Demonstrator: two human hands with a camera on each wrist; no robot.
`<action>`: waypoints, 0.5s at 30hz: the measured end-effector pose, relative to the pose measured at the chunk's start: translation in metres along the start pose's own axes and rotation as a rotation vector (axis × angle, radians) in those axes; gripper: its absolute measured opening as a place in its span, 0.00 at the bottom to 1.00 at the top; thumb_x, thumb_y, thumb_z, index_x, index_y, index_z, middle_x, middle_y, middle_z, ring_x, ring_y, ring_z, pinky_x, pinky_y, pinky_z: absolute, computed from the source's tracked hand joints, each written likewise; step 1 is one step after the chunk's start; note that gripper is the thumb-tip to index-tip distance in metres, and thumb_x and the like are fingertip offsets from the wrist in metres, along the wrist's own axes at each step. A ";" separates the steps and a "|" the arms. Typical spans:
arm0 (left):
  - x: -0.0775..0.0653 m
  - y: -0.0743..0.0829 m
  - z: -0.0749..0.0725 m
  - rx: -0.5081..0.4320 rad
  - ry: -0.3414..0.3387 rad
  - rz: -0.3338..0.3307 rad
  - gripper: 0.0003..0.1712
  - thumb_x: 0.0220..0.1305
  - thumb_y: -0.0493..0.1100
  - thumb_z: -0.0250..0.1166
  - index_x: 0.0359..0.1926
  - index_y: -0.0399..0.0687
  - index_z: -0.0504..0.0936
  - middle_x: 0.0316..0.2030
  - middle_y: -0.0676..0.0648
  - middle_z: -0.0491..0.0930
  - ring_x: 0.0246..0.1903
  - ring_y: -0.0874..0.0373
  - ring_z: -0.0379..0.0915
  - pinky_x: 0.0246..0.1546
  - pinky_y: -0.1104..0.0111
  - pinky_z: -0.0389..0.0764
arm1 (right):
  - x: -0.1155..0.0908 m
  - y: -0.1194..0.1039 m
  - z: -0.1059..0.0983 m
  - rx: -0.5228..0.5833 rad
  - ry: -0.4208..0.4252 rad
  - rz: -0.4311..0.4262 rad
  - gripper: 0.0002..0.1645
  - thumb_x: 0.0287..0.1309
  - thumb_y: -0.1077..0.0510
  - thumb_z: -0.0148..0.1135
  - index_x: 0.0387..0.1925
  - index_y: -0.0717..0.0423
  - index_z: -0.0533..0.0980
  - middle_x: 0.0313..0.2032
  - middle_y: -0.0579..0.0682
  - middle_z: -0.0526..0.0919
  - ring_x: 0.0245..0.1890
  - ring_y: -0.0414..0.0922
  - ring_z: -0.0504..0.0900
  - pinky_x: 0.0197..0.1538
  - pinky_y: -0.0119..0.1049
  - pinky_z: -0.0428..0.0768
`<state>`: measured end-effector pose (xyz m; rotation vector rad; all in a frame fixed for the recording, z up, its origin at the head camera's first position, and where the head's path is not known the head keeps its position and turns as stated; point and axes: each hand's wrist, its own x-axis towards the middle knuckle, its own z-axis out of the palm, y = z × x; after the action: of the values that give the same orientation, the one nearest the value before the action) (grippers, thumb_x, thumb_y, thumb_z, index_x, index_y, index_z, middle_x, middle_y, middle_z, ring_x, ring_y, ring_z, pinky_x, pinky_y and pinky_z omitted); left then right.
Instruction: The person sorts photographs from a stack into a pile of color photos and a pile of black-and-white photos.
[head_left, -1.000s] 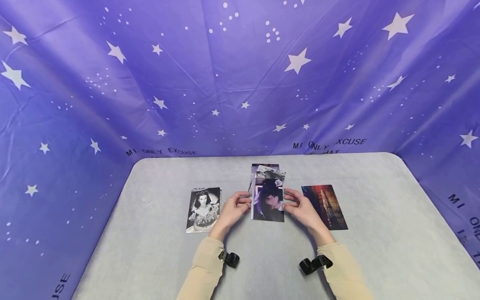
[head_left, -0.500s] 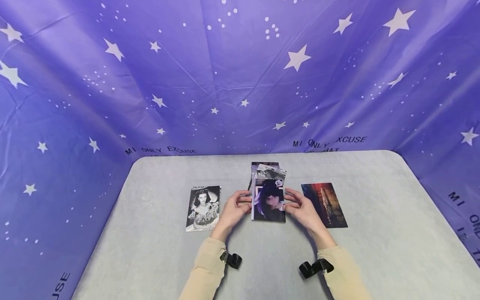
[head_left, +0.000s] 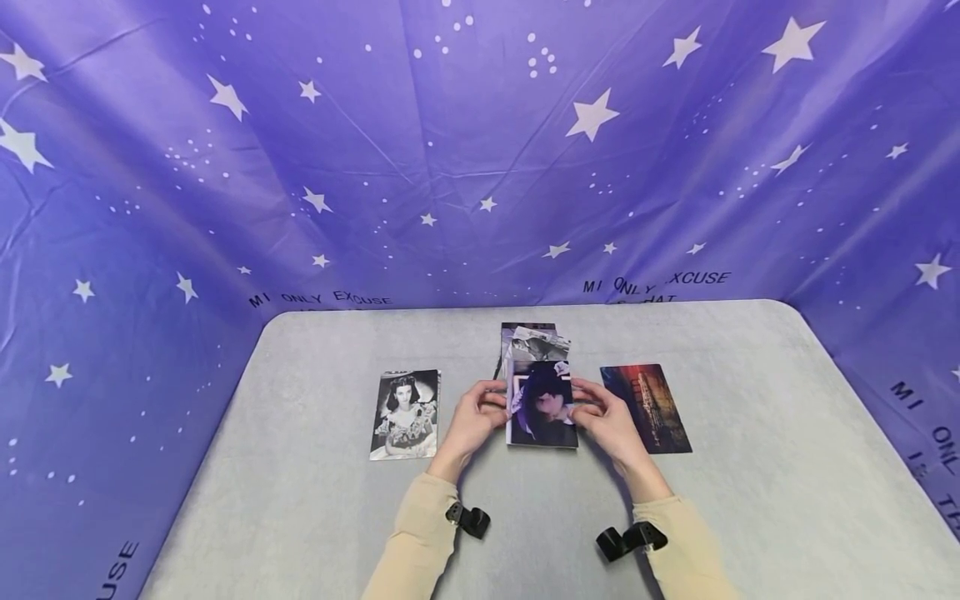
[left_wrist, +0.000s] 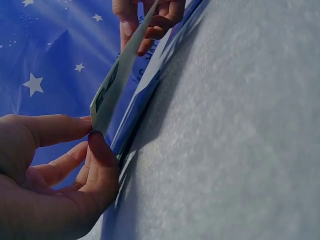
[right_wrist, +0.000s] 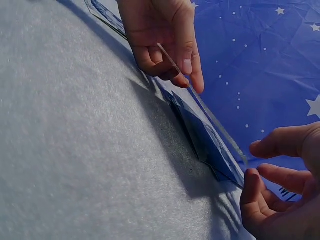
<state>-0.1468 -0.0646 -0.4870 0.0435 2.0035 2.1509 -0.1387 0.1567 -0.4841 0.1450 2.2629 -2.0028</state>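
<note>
In the head view my left hand (head_left: pixel 477 421) and right hand (head_left: pixel 609 421) hold opposite side edges of a photo card (head_left: pixel 542 408) with a dark-haired figure in purple tones. The card is raised off the table. In the left wrist view, the left thumb and index finger pinch one edge of the photo card (left_wrist: pixel 116 92). The right wrist view shows the right hand (right_wrist: pixel 287 182) pinching the other edge of the thin card (right_wrist: pixel 217 125). Behind it, partly covered, lie several overlapping cards (head_left: pixel 542 342).
A black-and-white portrait card (head_left: pixel 405 417) lies to the left, with another edge showing under it. To the right lies a dark red and blue card (head_left: pixel 648 408). The grey table (head_left: pixel 300 517) backs onto a purple star-patterned cloth (head_left: pixel 450 150).
The held photo card has come slightly toward me and to the right, away from the overlapping cards. Both hands keep their hold on it. The side cards stay in place.
</note>
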 end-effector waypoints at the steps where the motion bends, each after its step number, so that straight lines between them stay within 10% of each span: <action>1: 0.001 -0.004 0.000 -0.009 -0.001 -0.001 0.28 0.48 0.19 0.59 0.54 0.20 0.69 0.39 0.27 0.75 0.31 0.57 0.76 0.35 0.70 0.79 | 0.000 0.000 0.000 0.003 0.009 0.001 0.32 0.53 0.75 0.58 0.62 0.69 0.68 0.52 0.67 0.74 0.34 0.35 0.77 0.28 0.25 0.70; 15: 0.004 -0.016 0.006 -0.088 -0.060 -0.014 0.34 0.50 0.20 0.60 0.61 0.27 0.67 0.46 0.30 0.76 0.35 0.57 0.79 0.41 0.67 0.81 | -0.002 0.009 -0.008 0.084 0.006 -0.008 0.32 0.53 0.76 0.56 0.63 0.71 0.66 0.45 0.64 0.78 0.35 0.34 0.79 0.39 0.24 0.76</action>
<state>-0.1480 -0.0570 -0.5026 0.0801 1.8695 2.1996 -0.1361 0.1657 -0.4912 0.1503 2.1871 -2.1045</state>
